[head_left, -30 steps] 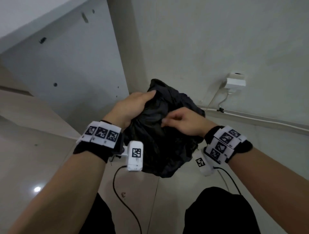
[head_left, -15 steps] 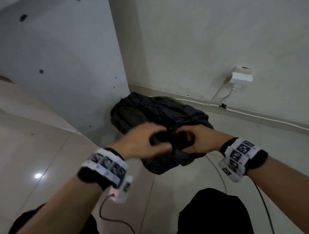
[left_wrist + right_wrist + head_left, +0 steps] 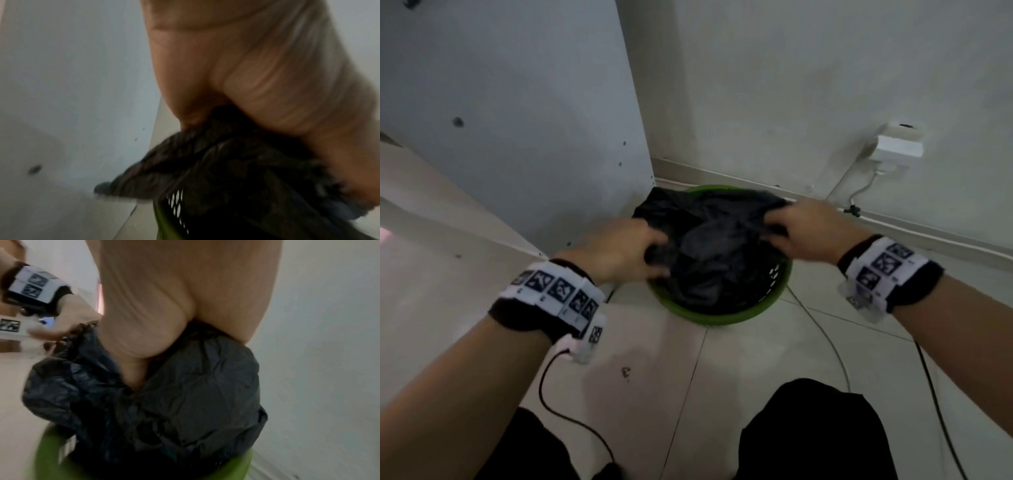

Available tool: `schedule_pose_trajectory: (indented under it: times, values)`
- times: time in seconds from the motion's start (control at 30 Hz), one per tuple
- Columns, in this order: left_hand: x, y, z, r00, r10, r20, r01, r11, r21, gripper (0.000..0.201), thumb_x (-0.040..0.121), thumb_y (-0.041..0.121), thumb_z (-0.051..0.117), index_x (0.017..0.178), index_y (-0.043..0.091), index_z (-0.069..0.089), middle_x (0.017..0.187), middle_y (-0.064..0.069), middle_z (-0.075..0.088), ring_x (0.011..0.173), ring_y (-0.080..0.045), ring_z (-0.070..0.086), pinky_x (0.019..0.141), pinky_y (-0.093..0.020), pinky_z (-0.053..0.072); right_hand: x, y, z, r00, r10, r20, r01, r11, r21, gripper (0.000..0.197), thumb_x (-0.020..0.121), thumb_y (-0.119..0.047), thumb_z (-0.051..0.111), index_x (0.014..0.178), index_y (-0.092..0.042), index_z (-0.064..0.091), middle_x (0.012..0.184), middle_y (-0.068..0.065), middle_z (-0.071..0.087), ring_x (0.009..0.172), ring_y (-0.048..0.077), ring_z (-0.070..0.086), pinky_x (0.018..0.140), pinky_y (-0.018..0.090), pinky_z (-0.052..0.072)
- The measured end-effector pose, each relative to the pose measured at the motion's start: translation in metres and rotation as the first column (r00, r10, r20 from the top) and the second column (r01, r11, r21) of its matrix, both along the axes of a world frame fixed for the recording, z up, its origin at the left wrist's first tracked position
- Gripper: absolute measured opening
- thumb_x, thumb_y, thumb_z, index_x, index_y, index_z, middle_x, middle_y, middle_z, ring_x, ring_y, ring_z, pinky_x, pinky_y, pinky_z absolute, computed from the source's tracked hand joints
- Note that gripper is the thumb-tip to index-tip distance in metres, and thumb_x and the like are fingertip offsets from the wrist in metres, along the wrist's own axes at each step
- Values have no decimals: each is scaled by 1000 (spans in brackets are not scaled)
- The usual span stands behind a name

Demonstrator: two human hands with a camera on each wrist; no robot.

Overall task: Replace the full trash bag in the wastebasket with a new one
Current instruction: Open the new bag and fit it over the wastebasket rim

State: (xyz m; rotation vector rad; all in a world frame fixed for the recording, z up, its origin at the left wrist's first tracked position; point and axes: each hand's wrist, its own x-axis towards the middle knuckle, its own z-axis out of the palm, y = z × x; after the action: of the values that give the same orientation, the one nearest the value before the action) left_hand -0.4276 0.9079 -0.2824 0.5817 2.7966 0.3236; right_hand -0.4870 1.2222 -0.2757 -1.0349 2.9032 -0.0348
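A round green wastebasket (image 3: 717,319) with perforated sides stands on the floor in the corner. A crumpled black trash bag (image 3: 709,240) lies in and over its mouth, its far edge draped on the rim. My left hand (image 3: 630,250) grips the bag's left edge, fingers curled into the plastic. My right hand (image 3: 804,228) grips the bag's right edge in the same way. Both hands hold the opening spread apart above the basket. In the left wrist view the bag (image 3: 236,170) bunches under the palm above the basket (image 3: 162,222). In the right wrist view the bag (image 3: 185,402) hangs into the basket (image 3: 51,459).
A grey cabinet panel (image 3: 517,120) stands just left of the basket, and a white wall behind it. A white plug adapter (image 3: 899,149) with a cord sits on the wall at right. Cables (image 3: 825,339) trail across the tiled floor. My dark-clad knees (image 3: 811,435) fill the bottom.
The bag was held bunched at chest height; both hands have since lowered it onto the green basket and pulled apart, spreading its opening. The view has tilted downward.
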Motion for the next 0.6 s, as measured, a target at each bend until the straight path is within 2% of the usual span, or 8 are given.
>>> schedule_pose_trajectory:
  times: [0.1, 0.17, 0.27, 0.33, 0.4, 0.47, 0.53, 0.6]
  values:
    - [-9, -16, 16, 931, 289, -224, -186, 903, 388, 26, 82, 23, 68, 105, 20, 57, 95, -8, 69, 82, -31, 65, 68, -30, 42, -18, 11, 19, 984, -103, -147, 54, 950, -309, 37, 82, -57, 61, 89, -20, 58, 66, 8, 62, 62, 31, 60, 57, 34, 47]
    - [1, -20, 15, 903, 349, -248, -191, 847, 496, 32, 80, 18, 69, 99, 29, 46, 87, -3, 67, 70, -28, 61, 61, -31, 43, -9, 21, 17, 995, -38, -92, 5, 941, -338, 54, 71, -77, 59, 74, -23, 49, 57, -3, 49, 53, 24, 50, 53, 29, 40]
    - [33, -21, -22, 949, -9, -316, 105, 952, 288, 23, 73, 33, 71, 81, 26, 51, 71, 2, 64, 64, -27, 64, 54, -24, 42, 23, 43, -24, 978, 105, 183, -69, 978, -196, 71, 71, -90, 43, 68, -21, 60, 60, -5, 56, 56, 17, 53, 54, 29, 44]
    - [57, -22, -62, 952, -228, -205, 267, 945, 187, 22, 76, 43, 71, 72, 23, 64, 72, 5, 68, 70, -21, 67, 56, -22, 49, 43, 58, -59, 926, 109, 360, -66, 989, -131, 79, 80, -87, 27, 63, -17, 59, 57, -1, 56, 53, 17, 52, 53, 33, 45]
    - [77, -22, -95, 954, -298, 20, 295, 951, 93, 40, 82, 62, 62, 74, 24, 70, 80, 8, 71, 81, -18, 67, 67, -28, 54, 54, 67, -85, 868, 11, 496, 47, 993, -104, 84, 83, -85, 19, 59, -11, 51, 54, 5, 51, 49, 18, 47, 54, 32, 39]
    - [91, -24, -115, 960, -214, 179, 209, 977, 46, 57, 84, 77, 48, 84, 27, 74, 89, 10, 72, 89, -16, 65, 78, -32, 54, 58, 70, -97, 828, -75, 556, 186, 972, -146, 76, 87, -80, 24, 55, -14, 45, 52, 2, 49, 49, 15, 48, 53, 23, 35]
    - [92, -30, -121, 993, -42, 110, 19, 981, 195, 60, 92, 73, 39, 80, 25, 73, 82, 8, 70, 80, -15, 63, 74, -34, 54, 55, 68, -97, 850, -134, 509, 302, 917, -262, 50, 87, -68, 40, 56, -33, 58, 54, -19, 59, 57, -1, 59, 59, 11, 39]
    - [81, -31, -113, 978, 207, -16, -189, 921, 342, 58, 99, 64, 34, 72, 21, 63, 69, 5, 62, 66, -16, 59, 65, -37, 52, 47, 63, -95, 930, -181, 319, 314, 842, -439, 24, 89, -50, 58, 79, -35, 74, 71, -24, 70, 67, -6, 66, 66, 7, 46]
